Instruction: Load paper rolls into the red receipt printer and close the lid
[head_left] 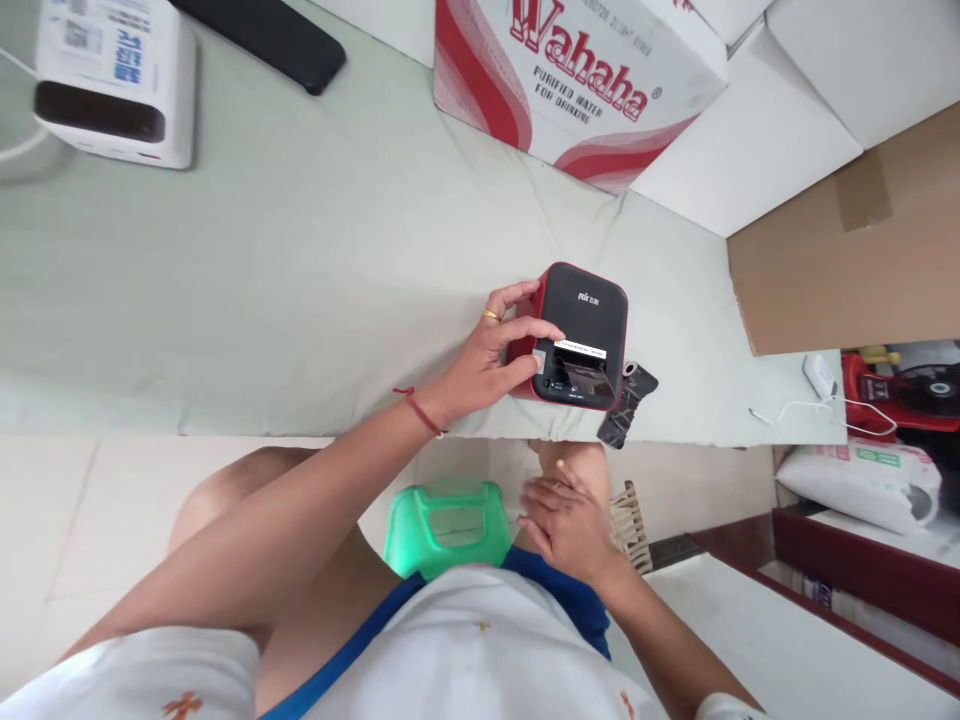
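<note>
A small black-and-red label printer [585, 315] sits near the front edge of the table, with a white printed strip [579, 349] across its top by the slot. My left hand [491, 360] rests over the printer's left side. Its fingers are apart, one fingertip touching the strip's left end and the thumb lying on a small grey patch. Against the printer's right side lies a crumpled black roll [630, 400] with a pale core. Below the table edge, my right hand [566, 520] is held over my knee, slightly blurred, fingers loosely spread with nothing in them.
A Wahaha water carton [577, 90] and a brown cardboard box [847, 240] stand along the back and right. At the far left are a white device [180, 80] and a black phone-like slab [270, 40]. A green stool [450, 550] is below.
</note>
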